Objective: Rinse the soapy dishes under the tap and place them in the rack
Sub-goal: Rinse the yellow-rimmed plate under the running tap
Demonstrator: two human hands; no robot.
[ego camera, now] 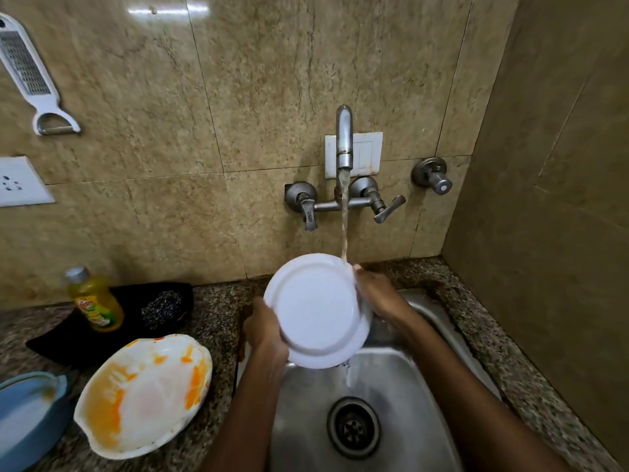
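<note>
The steel sink (pixel 401 386) lies open below both hands, its rim close at either wrist. The orange-smeared dish (pixel 143 396) and blue dish (pixel 30 413) wait on the tabletop (pixel 218 301) beside the left hand (pixel 265 332); no rack shows. The white plate (pixel 316 310), underside up, is gripped at its edges by left and right hand (pixel 377 294) under the tap (pixel 343 137) stream: rinsing has barely begun, I judge.

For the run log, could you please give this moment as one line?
step: rinsing | white plate under tap stream | left hand, right hand hold plate | over sink
</note>
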